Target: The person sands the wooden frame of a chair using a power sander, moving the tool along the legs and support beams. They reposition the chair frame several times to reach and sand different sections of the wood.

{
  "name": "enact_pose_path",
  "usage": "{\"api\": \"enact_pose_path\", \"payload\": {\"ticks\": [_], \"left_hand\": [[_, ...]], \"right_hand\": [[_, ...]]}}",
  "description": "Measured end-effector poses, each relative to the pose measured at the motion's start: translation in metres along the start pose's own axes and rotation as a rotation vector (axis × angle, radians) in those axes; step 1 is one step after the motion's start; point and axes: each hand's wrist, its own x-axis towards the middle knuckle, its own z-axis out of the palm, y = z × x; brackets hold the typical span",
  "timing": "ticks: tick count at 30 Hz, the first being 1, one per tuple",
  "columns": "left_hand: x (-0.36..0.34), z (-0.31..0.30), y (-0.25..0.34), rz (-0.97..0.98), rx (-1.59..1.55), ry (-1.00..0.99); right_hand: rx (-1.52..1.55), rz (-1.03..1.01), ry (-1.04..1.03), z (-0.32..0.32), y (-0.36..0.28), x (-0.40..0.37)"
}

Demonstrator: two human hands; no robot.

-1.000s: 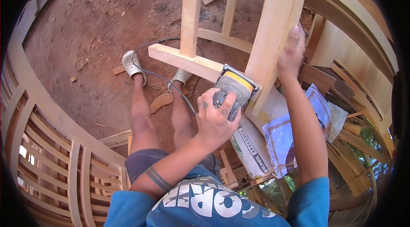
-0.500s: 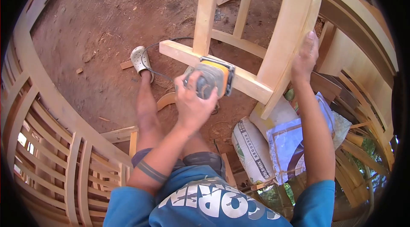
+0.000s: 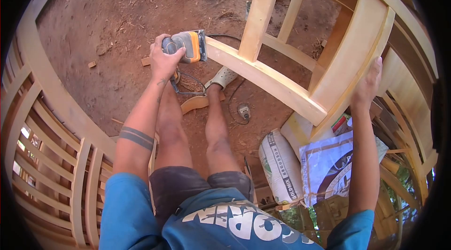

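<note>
My left hand [image 3: 165, 59] grips an electric sander [image 3: 185, 47] with a grey and yellow body. The sander is turned on its side, its pad against the left end of a pale wooden rail [image 3: 265, 77]. That rail belongs to an unfinished wooden chair frame [image 3: 345, 50] tilted at the upper right. My right hand [image 3: 367, 85] holds the long curved edge piece of the frame, its thumb up along the wood; part of its fingers is hidden behind. A dark cord [image 3: 225, 36] shows behind the rail's end.
Slatted wooden furniture [image 3: 51, 156] curves along the left. A filled sack [image 3: 280, 165] and a printed plastic bag [image 3: 326, 167] lie below the frame. On the dirt ground are a socket or plug [image 3: 244, 112], a curved wood offcut [image 3: 195, 104] and my shod foot [image 3: 223, 78].
My left hand has moved the sander left and up, from the rail's middle to its left end, and turned it on its side. The frame and my right hand have shifted right.
</note>
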Motion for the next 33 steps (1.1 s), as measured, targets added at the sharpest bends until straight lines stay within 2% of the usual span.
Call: {"api": "enact_pose_path", "payload": {"ticks": [6,8,10,11,13,19,20,26,33], "left_hand": [[-0.053,0.006,0.046,0.114,-0.031,-0.052],[-0.083,0.003,0.079,0.055,0.016,-0.162],[-0.112,0.006,0.109,0.227,-0.074,-0.136],[-0.122,-0.002,0.133,0.281,0.010,-0.180],[-0.141,0.013,0.146,0.403,-0.169,-0.158],[-0.198,0.018,0.207,0.383,-0.123,-0.279],[-0.204,0.020,0.215,0.442,-0.128,-0.224],[-0.229,0.026,0.235,0.366,-0.173,-0.222],[-0.231,0.022,0.245,0.394,-0.157,-0.195]], "right_hand": [[0.002,-0.014,-0.022,-0.005,0.007,0.002],[0.009,-0.059,0.007,0.000,0.004,0.001],[0.071,-0.021,-0.003,0.003,-0.004,-0.003],[0.085,-0.033,-0.002,0.003,-0.002,-0.002],[0.109,-0.060,0.007,0.005,0.004,0.002],[0.101,-0.073,0.046,0.008,0.007,0.003],[0.107,-0.076,0.047,0.008,0.010,0.003],[0.086,-0.092,0.063,0.011,0.015,0.007],[0.073,-0.083,0.058,0.009,0.014,0.006]]}}
